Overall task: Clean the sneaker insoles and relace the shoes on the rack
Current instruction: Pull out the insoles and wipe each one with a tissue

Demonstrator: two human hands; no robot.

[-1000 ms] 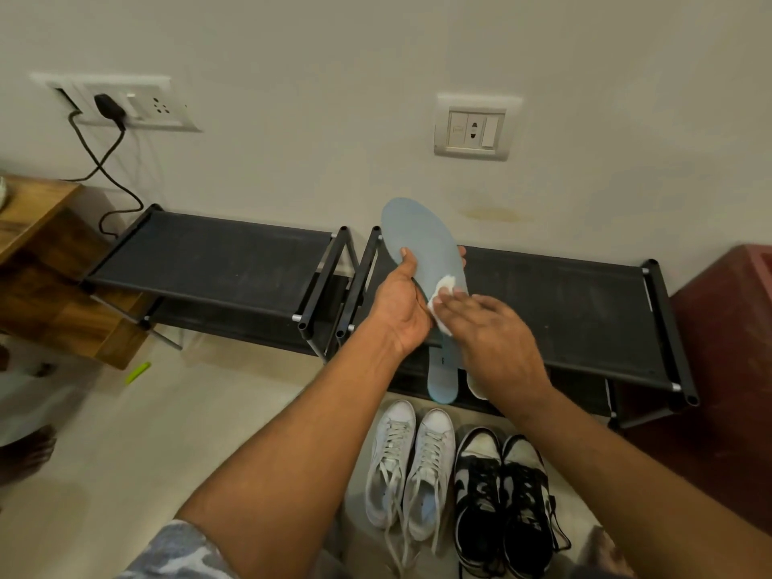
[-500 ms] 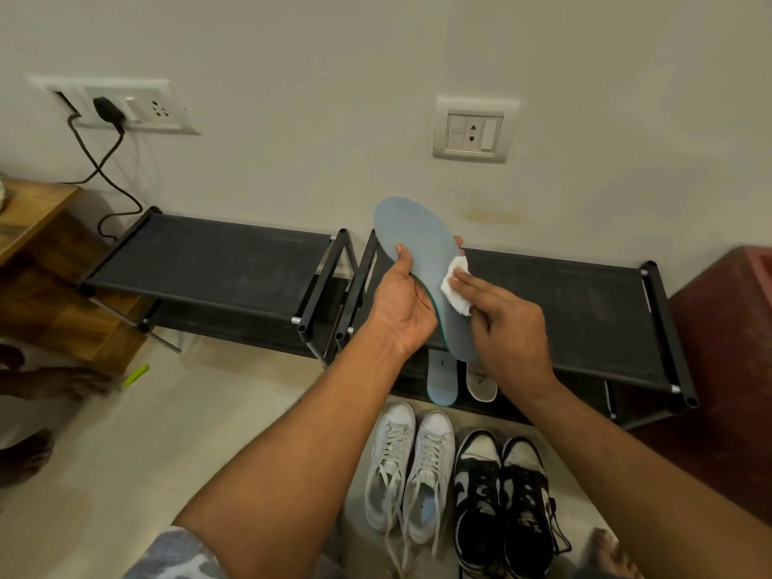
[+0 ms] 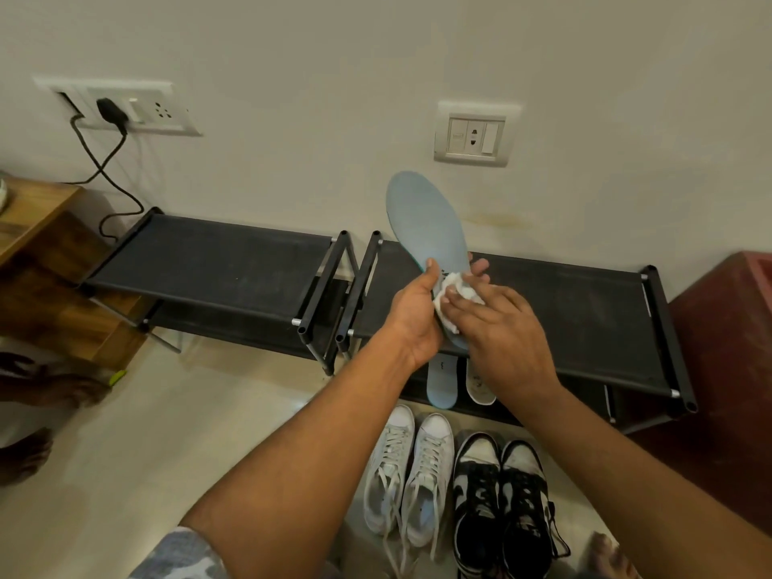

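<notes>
Status: mid-clean on one insole. My left hand [image 3: 413,315] grips the blue insole [image 3: 430,219] around its lower half, thumb on the front face, fingers wrapped behind, toe end pointing up toward the wall. My right hand [image 3: 505,332] has its fingers laid near straight over a white wipe [image 3: 459,291], pressing it onto the insole just beside the left thumb. All of this is held in the air above the right-hand rack [image 3: 585,311]. Two more insoles, one blue [image 3: 442,382] and one white [image 3: 478,384], lie side by side on the lower shelf, partly hidden under the top one; I can't tell whether they're cleaned yet. The white sneakers [image 3: 409,465] and black-and-white sneakers [image 3: 501,486] stand on the floor in front of the rack, not on it. Laces look threaded but loose on the white pair, though the wide-angle view is too soft to be sure. My read: early to middle. Wiping isn't finished, the fourth insole isn't visible, and refitting, relacing and racking both pairs remain.
</notes>
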